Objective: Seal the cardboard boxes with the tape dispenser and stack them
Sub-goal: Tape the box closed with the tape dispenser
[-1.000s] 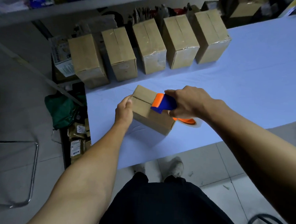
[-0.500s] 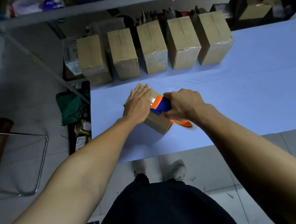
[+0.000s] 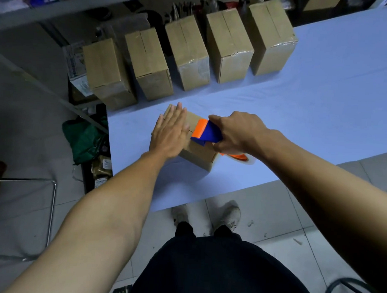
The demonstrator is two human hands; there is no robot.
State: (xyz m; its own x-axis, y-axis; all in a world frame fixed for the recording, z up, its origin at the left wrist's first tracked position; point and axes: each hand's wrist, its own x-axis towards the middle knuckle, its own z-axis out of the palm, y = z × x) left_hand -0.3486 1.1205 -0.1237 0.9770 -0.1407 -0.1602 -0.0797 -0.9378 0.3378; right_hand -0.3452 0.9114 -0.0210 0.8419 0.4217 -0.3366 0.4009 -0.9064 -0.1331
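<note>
Near the bench's (image 3: 325, 97) front-left edge, the left hand (image 3: 169, 135) lay flat on the box (image 3: 196, 151) while the right hand (image 3: 238, 132) gripped the tape dispenser (image 3: 205, 132) on top; uneven pressure might have wrinkled the tape or shifted the box.

No legible text anywhere in view. Printed labels show on the carton (image 3: 76, 73) behind the table's left end and on the packets on the floor (image 3: 101, 170), but all are too blurred to read.
</note>
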